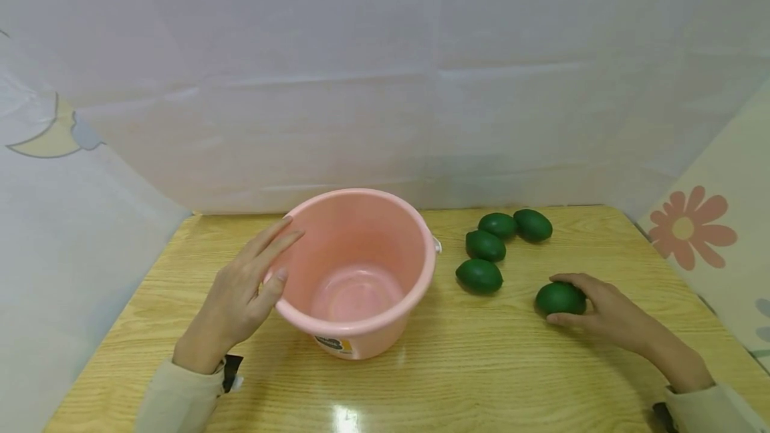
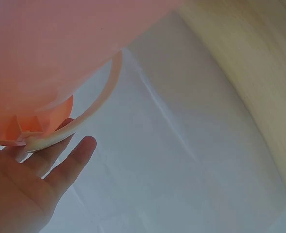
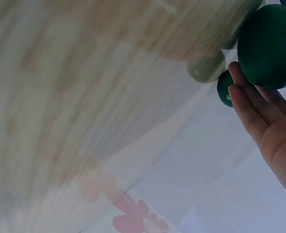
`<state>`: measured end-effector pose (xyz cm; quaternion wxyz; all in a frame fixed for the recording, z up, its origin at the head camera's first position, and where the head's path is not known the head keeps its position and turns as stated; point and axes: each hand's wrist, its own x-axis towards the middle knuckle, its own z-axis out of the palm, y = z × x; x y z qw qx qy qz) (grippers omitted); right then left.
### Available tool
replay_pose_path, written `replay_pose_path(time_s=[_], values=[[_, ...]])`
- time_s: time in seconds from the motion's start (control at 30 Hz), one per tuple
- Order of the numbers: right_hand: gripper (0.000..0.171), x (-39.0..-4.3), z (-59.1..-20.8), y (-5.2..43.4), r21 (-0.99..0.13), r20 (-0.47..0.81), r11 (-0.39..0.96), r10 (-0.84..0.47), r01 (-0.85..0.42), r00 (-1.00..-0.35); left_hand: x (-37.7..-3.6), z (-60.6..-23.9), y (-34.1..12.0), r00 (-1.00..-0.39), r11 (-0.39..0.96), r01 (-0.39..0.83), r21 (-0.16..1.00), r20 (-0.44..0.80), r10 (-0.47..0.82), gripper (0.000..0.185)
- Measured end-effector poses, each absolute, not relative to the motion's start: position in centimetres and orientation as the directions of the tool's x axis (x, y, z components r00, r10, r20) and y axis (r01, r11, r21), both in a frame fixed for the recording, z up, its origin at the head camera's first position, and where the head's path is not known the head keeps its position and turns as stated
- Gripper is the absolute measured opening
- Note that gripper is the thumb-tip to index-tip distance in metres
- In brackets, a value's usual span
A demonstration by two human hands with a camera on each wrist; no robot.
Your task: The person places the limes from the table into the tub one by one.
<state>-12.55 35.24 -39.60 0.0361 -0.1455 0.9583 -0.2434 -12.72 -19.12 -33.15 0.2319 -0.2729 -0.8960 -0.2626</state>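
A pink bucket (image 1: 359, 341) stands upright left of the middle of the table, and its inside shows bare. At its left rim rests my left hand (image 1: 236, 299), the fingers fairly straight and the thumb tip over the edge. The left wrist view shows those fingers beside the bucket's handle (image 2: 96, 104). On the right, my right hand (image 1: 622, 316) holds a dark green lemon (image 1: 561, 299), thumb on the near side and fingers on the far side. The lemon is low at the tabletop. In the right wrist view, fingers (image 3: 252, 109) lie along the lemon's side.
Several more green lemons lie between the bucket and my right hand: a near one (image 1: 479, 276), one behind it (image 1: 486, 246), and others (image 1: 533, 225) farther back. The wooden table (image 1: 481, 379) ends at a white sheet (image 1: 511, 119) behind.
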Motion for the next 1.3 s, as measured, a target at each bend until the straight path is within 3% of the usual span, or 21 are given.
replay_pose_path(time_s=[0.47,1.3], values=[[0.069,-12.0,-38.6,33.7,-0.509,0.070,0.822,-0.254,-0.253,-0.965,-12.7,-33.0,-19.1,-0.731,0.713,0.618,0.332,0.576,0.366,0.054],[0.067,-11.0,-36.3,30.0,-0.470,0.201,0.814,-0.277,-0.340,-0.940,-12.8,-33.2,-19.1,-0.747,0.724,0.604,0.334,0.553,0.369,0.054]])
